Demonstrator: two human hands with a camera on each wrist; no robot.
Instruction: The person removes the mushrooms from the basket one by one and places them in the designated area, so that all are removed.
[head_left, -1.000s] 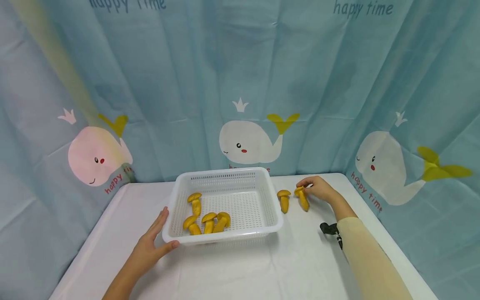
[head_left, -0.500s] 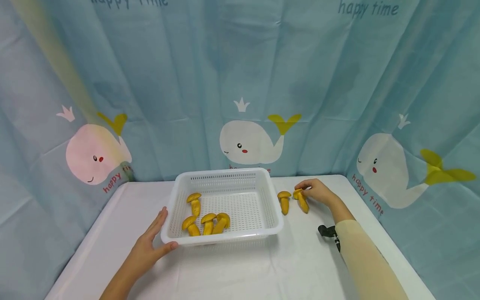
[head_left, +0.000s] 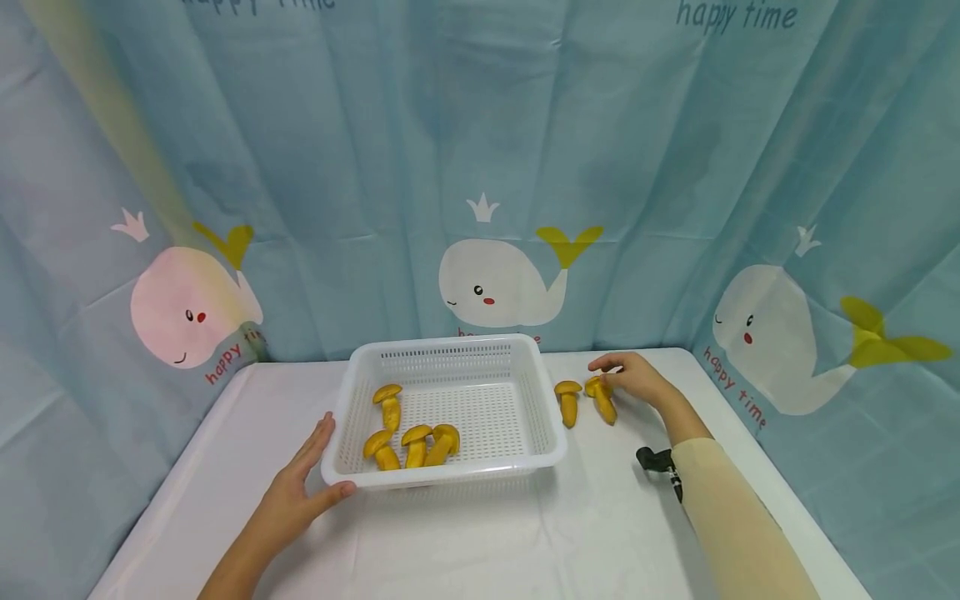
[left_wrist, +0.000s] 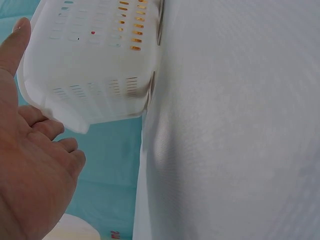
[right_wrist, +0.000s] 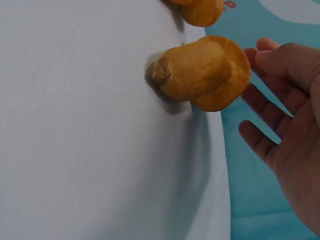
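A white plastic basket (head_left: 446,479) with slotted walls stands on the white table. Several yellow-brown mushrooms (head_left: 392,410) lie inside, toward its left and front. My left hand (head_left: 288,504) rests at the basket's left front corner, fingers extended along the side and thumb at the front rim. To the right of the basket, two more mushrooms lie on the table, a nearer one (head_left: 568,404) and a farther one (head_left: 603,404). My right hand (head_left: 637,379) is at the cap of the farther mushroom (right_wrist: 200,72), its thumb and fingers loosely spread around the cap without a visible pinch.
A small black object (head_left: 655,460), possibly a stand, lies partly hidden by the right sleeve (head_left: 731,508). Blue curtain (head_left: 637,192) with whale prints encloses the table (head_left: 480,542) at the back and sides.
My right hand's fingers have loosened and lifted slightly off the farther mushroom's cap. The left hand and basket stay in place; the head view has shifted a little.
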